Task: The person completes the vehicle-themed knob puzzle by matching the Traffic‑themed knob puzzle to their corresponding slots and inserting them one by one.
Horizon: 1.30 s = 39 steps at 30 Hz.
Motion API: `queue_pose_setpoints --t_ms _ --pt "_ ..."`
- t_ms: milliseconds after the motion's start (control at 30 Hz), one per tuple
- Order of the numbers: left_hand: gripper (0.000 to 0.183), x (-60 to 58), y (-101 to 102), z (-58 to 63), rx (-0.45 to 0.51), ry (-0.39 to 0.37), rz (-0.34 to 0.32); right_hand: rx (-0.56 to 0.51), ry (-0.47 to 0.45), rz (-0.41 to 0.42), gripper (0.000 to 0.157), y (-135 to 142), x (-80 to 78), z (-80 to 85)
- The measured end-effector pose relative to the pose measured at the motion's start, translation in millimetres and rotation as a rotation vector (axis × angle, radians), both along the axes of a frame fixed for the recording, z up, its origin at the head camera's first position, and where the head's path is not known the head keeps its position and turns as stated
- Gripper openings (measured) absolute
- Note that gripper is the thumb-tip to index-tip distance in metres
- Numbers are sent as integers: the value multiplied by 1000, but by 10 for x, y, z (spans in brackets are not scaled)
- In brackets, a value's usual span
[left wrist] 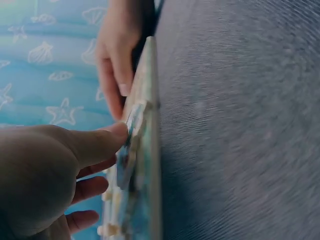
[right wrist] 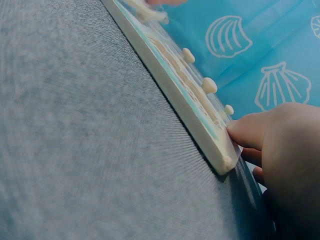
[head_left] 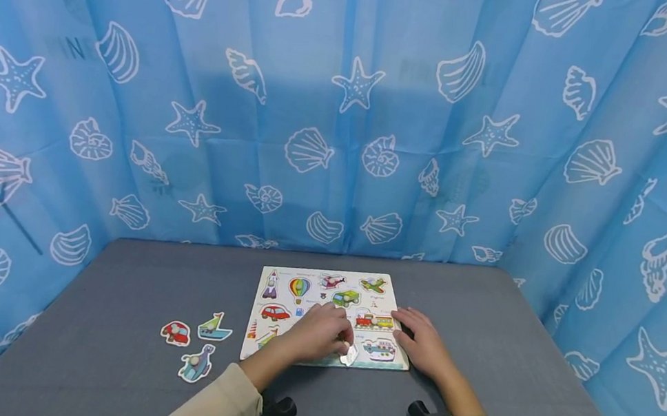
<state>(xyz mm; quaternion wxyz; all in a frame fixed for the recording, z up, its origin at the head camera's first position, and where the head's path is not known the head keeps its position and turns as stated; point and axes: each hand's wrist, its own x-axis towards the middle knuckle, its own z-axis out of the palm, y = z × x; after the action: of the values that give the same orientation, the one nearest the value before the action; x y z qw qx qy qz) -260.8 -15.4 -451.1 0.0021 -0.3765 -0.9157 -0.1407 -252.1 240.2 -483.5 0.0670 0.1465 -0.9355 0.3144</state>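
Observation:
A wooden peg puzzle board (head_left: 294, 276) with vehicle pictures lies flat on the table. Over its front middle, my left hand (head_left: 321, 331) pinches a small puzzle piece (head_left: 349, 355) with a pale edge. In the left wrist view that puzzle piece (left wrist: 125, 162) is tilted against the board under the thumb; its picture cannot be made out. My right hand (head_left: 426, 344) rests at the board's right edge with fairly straight fingers. Its thumb (right wrist: 250, 129) touches the board's top near the corner in the right wrist view.
Left of the board lie three loose pieces: a red one (head_left: 176, 333), a sailboat (head_left: 215, 327) and a blue-grey one (head_left: 197, 363). A train piece (head_left: 374, 321), a ship piece (head_left: 379, 350) and several others sit on the board. A blue shell-print curtain (head_left: 344, 119) hangs behind the grey table (head_left: 129, 294).

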Motion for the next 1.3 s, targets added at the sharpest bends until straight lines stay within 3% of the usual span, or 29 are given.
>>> queue_pose_setpoints --t_ms 200,333,500,700,900,1300 --pt "9 14 33 -66 24 20 21 -1 10 6 41 -14 -7 3" --pt "21 56 55 -69 66 71 127 -8 7 8 41 -11 -12 17" --pt "38 102 126 -73 84 80 270 -4 9 7 40 -5 -21 17" --pt "45 148 213 -89 16 79 353 7 -1 3 40 -8 -11 14" --pt "46 172 265 -110 1 90 375 1 0 3 40 -10 -22 3" --pt "44 158 349 -129 53 140 340 5 -7 -12 40 2 -19 0"
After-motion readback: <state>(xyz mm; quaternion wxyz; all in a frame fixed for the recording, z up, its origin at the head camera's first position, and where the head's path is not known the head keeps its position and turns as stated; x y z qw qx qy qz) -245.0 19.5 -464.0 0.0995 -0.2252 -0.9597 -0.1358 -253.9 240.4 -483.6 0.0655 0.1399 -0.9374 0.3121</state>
